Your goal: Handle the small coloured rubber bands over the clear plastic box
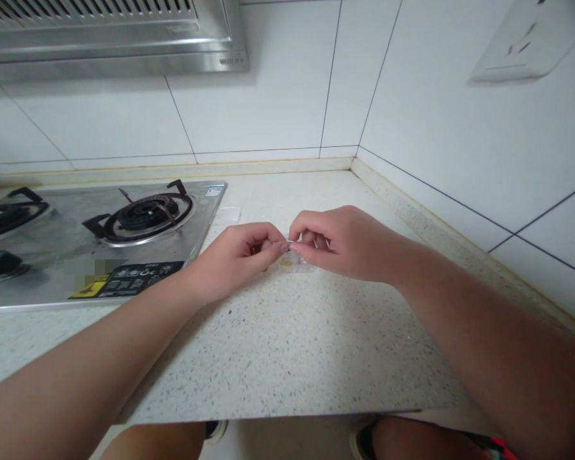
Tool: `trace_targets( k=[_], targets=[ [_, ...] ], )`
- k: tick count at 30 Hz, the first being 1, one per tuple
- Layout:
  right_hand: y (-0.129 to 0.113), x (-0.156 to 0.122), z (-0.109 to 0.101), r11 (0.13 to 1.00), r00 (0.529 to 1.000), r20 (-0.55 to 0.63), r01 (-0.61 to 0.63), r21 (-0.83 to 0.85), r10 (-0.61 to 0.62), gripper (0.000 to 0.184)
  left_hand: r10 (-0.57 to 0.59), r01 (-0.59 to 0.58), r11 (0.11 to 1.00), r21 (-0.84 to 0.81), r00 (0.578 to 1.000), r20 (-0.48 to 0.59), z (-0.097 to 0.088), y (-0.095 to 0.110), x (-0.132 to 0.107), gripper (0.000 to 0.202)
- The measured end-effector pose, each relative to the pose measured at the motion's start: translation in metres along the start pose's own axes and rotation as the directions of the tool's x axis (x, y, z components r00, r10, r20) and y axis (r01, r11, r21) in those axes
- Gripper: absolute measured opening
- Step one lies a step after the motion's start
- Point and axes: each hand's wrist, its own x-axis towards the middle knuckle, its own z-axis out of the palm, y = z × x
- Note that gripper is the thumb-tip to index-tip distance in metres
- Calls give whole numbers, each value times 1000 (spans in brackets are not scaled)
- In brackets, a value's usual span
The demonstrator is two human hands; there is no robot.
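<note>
Over the speckled countertop (278,351), my left hand (244,252) and my right hand (342,243) meet with their fingertips almost touching. Each is closed in a pinch of thumb and forefinger. Between the fingertips shows a small, thin whitish piece (289,241), gripped from both sides; its kind is too small to make out. Just below the fingers lies a clear plastic packet (294,263) with a yellowish patch in it, partly covered by my hands. Whether the thin piece is joined to the packet, I cannot tell.
To the left is a steel gas stove (76,255) with a black burner (148,214) and a knob (0,263). A flat pale square (230,214) lies beside it. Above hangs a range hood (115,48). White tiled walls meet at the right, where a socket plate (527,41) is mounted.
</note>
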Motion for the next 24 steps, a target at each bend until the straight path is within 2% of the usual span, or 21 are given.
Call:
trace_targets(
  k=[10, 17, 24],
  targets=[
    [5, 0, 2, 1000, 999, -40, -28, -11, 27, 13, 11, -12, 1000, 27, 1000, 21, -3, -5, 0, 27],
    [6, 0, 2, 998, 998, -46, -33, -46, 31, 14, 53, -73, 958, 278, 995, 79, -10, -10, 0, 25],
    [18, 0, 1, 975, 995, -55, -92, -201, 82, 18, 21, -30, 910, 413, 999, 27, -23, -23, 4, 29]
  ],
)
